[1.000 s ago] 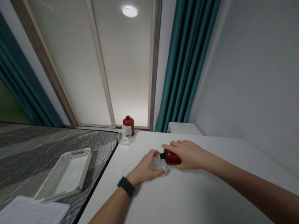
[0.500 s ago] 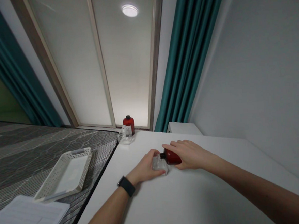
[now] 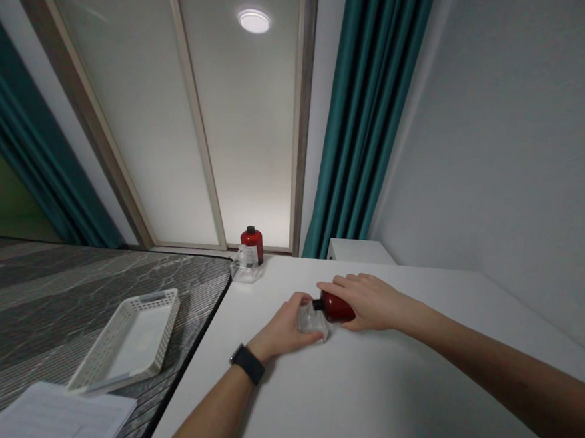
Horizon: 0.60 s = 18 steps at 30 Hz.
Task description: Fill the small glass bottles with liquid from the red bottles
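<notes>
Low over the white table (image 3: 304, 391), my right hand (image 3: 368, 298) is wrapped round a dark red bottle (image 3: 337, 307). The bottle lies tilted on its side, its black neck pointing left over a small clear container (image 3: 310, 320). My left hand (image 3: 286, 327) grips that container, thumb on the near side and fingers on the far side. The container's lower part seems to rest on the table. Whether anything flows from the bottle is too small to tell. A dark watch (image 3: 247, 364) sits on my left wrist.
At the table's far left corner stand another red bottle (image 3: 254, 240) with a black cap and a clear container (image 3: 246, 270). Left, on a grey patterned surface, are a white perforated basket (image 3: 167, 331) and papers (image 3: 51, 429). A white cabinet (image 3: 359, 251) stands behind the table.
</notes>
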Tool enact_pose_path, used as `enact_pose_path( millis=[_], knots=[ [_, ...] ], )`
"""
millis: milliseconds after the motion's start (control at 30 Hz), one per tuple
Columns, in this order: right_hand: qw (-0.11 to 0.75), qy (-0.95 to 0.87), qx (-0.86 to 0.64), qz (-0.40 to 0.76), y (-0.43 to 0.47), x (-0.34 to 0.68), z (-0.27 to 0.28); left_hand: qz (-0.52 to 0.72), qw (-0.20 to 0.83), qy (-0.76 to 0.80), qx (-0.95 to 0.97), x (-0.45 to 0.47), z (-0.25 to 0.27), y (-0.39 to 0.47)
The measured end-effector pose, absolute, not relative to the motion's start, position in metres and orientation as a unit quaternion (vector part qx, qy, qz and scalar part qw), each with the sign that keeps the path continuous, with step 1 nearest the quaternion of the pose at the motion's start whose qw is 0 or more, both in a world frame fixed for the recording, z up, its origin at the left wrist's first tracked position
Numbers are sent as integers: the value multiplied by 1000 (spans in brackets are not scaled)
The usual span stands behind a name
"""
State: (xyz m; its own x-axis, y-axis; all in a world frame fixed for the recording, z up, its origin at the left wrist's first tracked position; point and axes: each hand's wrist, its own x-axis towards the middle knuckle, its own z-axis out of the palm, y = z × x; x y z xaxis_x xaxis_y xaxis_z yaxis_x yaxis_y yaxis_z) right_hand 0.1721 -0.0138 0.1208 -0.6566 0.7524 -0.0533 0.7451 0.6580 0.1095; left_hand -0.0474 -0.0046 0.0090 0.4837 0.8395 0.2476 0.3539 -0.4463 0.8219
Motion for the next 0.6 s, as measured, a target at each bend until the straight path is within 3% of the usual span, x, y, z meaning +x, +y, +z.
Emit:
enact_pose_path(
  millis=[600],
  knots=[
    [51,912,404,49,-14,170,123,331,339,377,796,-49,6,-4]
  ],
)
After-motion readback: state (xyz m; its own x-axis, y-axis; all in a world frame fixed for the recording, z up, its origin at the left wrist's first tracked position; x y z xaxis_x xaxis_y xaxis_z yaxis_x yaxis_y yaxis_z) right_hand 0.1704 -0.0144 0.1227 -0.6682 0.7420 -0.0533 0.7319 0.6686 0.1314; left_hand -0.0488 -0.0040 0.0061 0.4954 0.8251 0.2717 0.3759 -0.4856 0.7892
